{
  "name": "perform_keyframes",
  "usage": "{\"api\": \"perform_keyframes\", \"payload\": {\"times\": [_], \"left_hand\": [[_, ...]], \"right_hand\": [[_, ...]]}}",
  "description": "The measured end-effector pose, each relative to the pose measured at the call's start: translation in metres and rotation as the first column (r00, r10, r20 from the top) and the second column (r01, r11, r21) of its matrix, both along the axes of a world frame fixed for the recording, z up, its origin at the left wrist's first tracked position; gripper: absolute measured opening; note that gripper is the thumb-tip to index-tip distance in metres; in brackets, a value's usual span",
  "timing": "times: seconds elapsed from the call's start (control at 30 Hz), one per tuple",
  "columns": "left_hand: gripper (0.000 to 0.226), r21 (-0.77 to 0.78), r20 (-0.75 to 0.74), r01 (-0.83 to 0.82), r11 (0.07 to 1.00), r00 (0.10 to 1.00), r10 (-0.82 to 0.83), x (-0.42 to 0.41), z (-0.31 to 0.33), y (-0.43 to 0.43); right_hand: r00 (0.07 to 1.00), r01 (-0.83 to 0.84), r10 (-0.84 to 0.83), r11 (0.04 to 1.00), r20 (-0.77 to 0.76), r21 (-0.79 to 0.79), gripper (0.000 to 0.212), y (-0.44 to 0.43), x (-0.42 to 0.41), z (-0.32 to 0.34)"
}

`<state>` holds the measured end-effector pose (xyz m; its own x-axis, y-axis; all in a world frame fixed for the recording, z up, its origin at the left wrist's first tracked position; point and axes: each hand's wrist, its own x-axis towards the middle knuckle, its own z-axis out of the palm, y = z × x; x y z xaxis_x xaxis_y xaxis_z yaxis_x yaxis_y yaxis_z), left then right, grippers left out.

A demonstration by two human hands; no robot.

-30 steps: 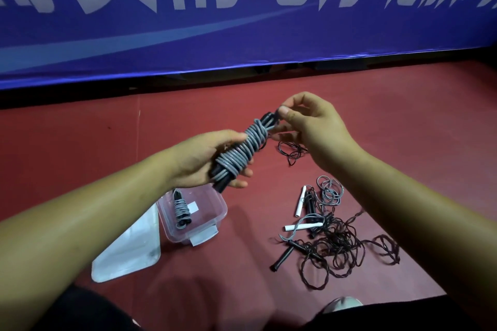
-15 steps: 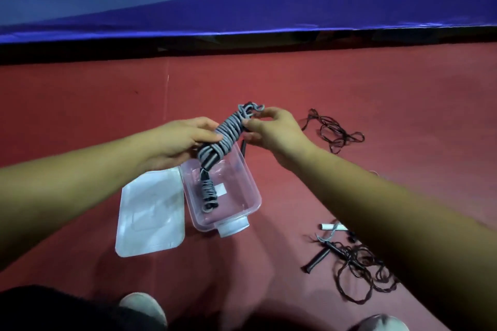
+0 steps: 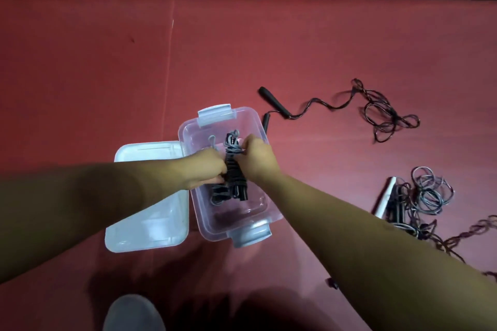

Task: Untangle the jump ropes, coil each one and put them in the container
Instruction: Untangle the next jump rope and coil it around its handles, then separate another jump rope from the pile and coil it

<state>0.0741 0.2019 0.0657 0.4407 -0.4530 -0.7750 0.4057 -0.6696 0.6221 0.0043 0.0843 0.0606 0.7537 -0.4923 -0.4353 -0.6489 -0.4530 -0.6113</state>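
Left hand point(image 3: 205, 170) and right hand point(image 3: 256, 158) clutch the grey-and-black coiled jump rope point(image 3: 233, 170)
It hangs within the clear plastic container point(image 3: 212, 226), near its left wall.

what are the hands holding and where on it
The coiled grey-and-black jump rope bundle: left hand grips its middle, right hand its far end.

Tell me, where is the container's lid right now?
In the head view the white lid lies on the red floor just left of the clear container, partly hidden by the left forearm.
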Motion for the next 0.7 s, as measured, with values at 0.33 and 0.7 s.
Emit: {"api": "perform_keyframes", "payload": {"times": [0.33,0.7], "left_hand": [[0.019,0.448,0.318,0.49,0.748,0.694,-0.646,0.0,-0.015,-0.012],[0.018,0.549,0.484,0.589,0.593,0.355,-0.8,-0.021,0.092,-0.039]], "right_hand": [[0.915,-0.392,0.381,0.917,-0.131,-0.074,0.035,0.019,-0.015,-0.034],[0.856,-0.507,0.495,0.741,-0.151,-0.44,0.03,-0.085,-0.15,0.076]]}}
